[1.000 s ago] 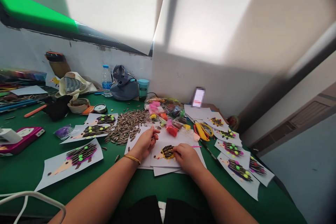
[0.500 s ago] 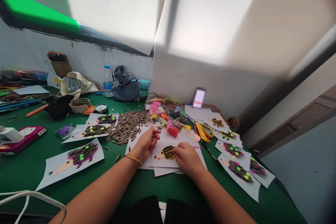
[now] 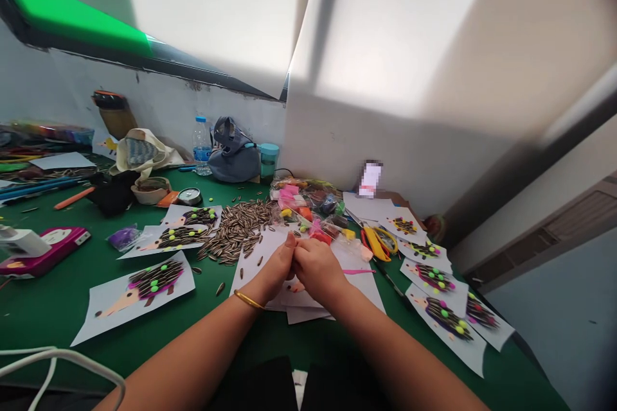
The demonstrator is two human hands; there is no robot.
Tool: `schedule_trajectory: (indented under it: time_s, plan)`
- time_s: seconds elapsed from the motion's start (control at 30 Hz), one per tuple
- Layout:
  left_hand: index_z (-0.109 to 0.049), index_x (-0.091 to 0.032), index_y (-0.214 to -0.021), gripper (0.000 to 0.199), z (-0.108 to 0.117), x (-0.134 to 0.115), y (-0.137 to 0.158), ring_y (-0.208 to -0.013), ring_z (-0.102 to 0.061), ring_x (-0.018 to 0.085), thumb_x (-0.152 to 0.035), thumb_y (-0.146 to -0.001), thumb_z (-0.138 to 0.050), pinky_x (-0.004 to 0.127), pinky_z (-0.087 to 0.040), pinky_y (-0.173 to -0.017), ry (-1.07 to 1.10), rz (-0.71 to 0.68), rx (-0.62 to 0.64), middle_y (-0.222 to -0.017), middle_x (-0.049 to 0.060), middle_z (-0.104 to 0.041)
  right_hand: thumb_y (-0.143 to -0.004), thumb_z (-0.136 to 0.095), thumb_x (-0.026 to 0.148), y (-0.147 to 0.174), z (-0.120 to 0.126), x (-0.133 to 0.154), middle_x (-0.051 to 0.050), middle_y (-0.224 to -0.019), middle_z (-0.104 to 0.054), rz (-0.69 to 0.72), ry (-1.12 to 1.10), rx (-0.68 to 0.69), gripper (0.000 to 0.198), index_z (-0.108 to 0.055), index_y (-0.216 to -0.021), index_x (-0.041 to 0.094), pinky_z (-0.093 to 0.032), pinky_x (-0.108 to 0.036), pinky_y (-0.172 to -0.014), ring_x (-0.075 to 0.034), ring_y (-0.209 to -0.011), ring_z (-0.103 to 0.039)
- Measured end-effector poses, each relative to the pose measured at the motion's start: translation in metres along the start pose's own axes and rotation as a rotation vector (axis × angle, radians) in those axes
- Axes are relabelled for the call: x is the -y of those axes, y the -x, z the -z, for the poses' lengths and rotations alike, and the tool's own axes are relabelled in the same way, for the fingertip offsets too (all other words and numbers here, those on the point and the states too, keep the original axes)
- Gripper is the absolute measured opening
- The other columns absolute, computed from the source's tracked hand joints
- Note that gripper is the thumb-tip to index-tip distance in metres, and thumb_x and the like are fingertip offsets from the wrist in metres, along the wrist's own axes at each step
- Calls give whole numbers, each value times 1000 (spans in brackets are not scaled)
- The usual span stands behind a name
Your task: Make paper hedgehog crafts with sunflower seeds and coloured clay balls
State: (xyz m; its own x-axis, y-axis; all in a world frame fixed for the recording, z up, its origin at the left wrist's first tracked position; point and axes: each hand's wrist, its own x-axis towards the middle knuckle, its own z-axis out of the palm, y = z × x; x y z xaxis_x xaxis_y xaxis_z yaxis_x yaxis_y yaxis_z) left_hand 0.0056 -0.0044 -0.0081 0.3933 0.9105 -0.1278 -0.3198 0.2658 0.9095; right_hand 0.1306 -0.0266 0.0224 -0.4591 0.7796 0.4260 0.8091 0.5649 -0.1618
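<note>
My left hand [image 3: 276, 271], with a gold bangle on its wrist, is closed, thumb up. Its fingers meet those of my right hand [image 3: 319, 268], which is also closed. Whatever lies between the fingers is hidden. Both hands are over a sheet of white paper [image 3: 301, 298] with a hedgehog picture, and they cover most of the picture. A pile of striped sunflower seeds [image 3: 243, 221] spreads beyond my left hand, with a few loose seeds on the paper. Past my right hand are bags of coloured clay [image 3: 321, 231] and a pink stick tool [image 3: 357, 271].
Yellow-handled scissors [image 3: 376, 244] lie right of the clay. Finished hedgehog pictures lie at the left [image 3: 110, 305] and right [image 3: 443, 327]. A water bottle [image 3: 201, 148], a blue-grey bag [image 3: 234, 157] and a phone [image 3: 370, 180] stand along the wall. A white cable [image 3: 87, 359] crosses the lower left.
My right hand has moved up and left from the hedgehog to meet my left hand, now covering the picture. The view has shifted slightly.
</note>
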Motion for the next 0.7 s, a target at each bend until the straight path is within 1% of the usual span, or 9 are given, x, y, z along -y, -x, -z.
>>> schedule_trajectory:
  time_s: [0.1,0.17,0.27,0.33,0.4,0.47,0.53,0.63,0.7]
  plan:
    - [-47,-20,-66,62,1,0,1,-39,-22,7,-80,-80,-37,23,-11,-42,-132,-33,35,-45,-6,-33,-85,-59,18,-3,-2,-4,-7,-90,-67,18,31,18,8,-66,-83,18,-40,-32,-75,-20,-82,-57]
    - [-45,-20,-64,63,-1,-1,2,-40,-21,7,-79,-82,-33,24,-11,-41,-186,-55,56,-45,-6,-31,-85,-58,18,1,0,-8,-6,-85,-66,17,-4,-36,8,-66,-82,19,-40,-30,-74,-19,-80,-57]
    - [-43,-20,-65,58,-6,-3,4,-42,-25,7,-73,-85,-37,22,-16,-41,-227,-91,89,-49,-6,-34,-86,-55,15,11,6,-14,-5,-82,-65,-55,-128,-177,12,-66,-84,20,-41,-30,-75,-19,-81,-56]
    - [-43,-19,-68,54,-9,-2,5,-43,-27,6,-70,-85,-43,20,-18,-40,-207,-85,95,-51,-7,-37,-87,-55,15,17,9,-16,-4,-82,-64,-90,-216,-227,14,-67,-86,20,-42,-31,-77,-20,-83,-56]
    - [-46,-19,-73,54,-11,-1,5,-41,-25,6,-71,-85,-41,20,-17,-39,-172,-57,108,-51,-7,-36,-88,-55,15,22,9,-16,-4,-85,-65,-84,-276,-222,15,-68,-89,21,-44,-31,-77,-20,-85,-57]
    - [-51,-18,-82,59,-11,1,5,-38,-23,6,-74,-86,-34,19,-17,-37,-125,-31,130,-51,-8,-34,-88,-57,16,25,6,-15,-5,-90,-65,-52,-295,-184,15,-70,-94,22,-44,-31,-78,-20,-88,-57]
    - [-55,-16,-92,66,-11,1,5,-37,-25,5,-76,-85,-30,19,-19,-36,-110,-17,161,-53,-7,-38,-86,-60,17,27,3,-14,-6,-96,-65,-29,-273,-136,15,-70,-95,23,-44,-32,-80,-21,-92,-56]
    - [-56,-16,-98,69,-10,1,6,-38,-31,6,-77,-84,-29,19,-23,-36,-169,-28,211,-57,-5,-45,-84,-64,18,27,0,-14,-6,-95,-65,-29,-203,-83,11,-71,-90,22,-44,-33,-79,-21,-90,-56]
    - [-56,-15,-96,68,-10,1,7,-39,-31,6,-77,-85,-29,20,-23,-38,-218,-43,235,-55,-5,-43,-84,-63,19,26,0,-14,-6,-92,-65,-28,-174,-87,8,-71,-85,21,-43,-33,-77,-21,-86,-56]
